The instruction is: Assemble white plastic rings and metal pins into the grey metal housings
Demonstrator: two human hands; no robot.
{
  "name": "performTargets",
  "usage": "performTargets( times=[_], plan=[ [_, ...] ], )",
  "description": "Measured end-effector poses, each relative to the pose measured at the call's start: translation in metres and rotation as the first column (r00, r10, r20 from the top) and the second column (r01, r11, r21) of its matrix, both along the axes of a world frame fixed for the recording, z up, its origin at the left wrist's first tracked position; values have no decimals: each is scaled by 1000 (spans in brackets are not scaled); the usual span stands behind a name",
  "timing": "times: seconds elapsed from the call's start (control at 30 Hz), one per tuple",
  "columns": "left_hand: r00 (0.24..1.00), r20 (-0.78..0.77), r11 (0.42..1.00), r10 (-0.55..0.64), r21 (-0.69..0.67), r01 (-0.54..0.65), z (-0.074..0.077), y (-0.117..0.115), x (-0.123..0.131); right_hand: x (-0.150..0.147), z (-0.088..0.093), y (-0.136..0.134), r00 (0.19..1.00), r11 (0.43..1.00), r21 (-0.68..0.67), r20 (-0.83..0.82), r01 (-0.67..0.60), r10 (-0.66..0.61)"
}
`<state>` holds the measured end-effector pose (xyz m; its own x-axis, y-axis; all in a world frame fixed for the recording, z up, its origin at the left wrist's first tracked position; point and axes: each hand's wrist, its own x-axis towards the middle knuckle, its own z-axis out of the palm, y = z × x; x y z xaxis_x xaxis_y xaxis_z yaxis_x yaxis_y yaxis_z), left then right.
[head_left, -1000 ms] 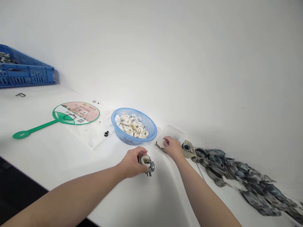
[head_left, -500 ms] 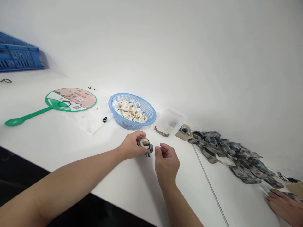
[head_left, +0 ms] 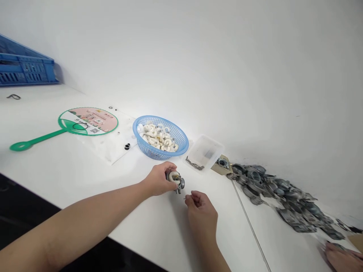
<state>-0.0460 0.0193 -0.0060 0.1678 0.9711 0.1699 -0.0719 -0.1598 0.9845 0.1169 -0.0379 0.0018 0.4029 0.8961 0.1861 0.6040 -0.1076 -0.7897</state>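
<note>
Metal carburetor point(head_left: 177, 183) in the left hand's point(head_left: 157, 180) closed grip, right hand point(head_left: 202, 213) pinching a thin pin point(head_left: 185, 198) alongside

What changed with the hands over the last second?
The right hand moved from the clear plastic tray to just beside the carburetor, not touching it, and now pinches what looks like a thin metal pin. The left hand kept hold of the carburetor. A co-worker's hand came in by the pile of carburetor bodies. The tray and blue plastic basket stayed put.
</note>
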Motion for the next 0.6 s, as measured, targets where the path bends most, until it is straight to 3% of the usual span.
performTargets(
  times=[0.13,0.37,0.6],
  plan=[
    [1000,-6,1000,5,8,-5,-2,-1,-3,13,1,-8,975,992,-76,192,-100,113],
    [1000,10,1000,3,-20,-3,-3,-3,-6,29,-3,-18,863,961,-173,427,-217,272],
    [1000,2,1000,0,-4,0,-4,-1,-4,44,1,-22,656,904,-305,621,-300,428]
  ],
)
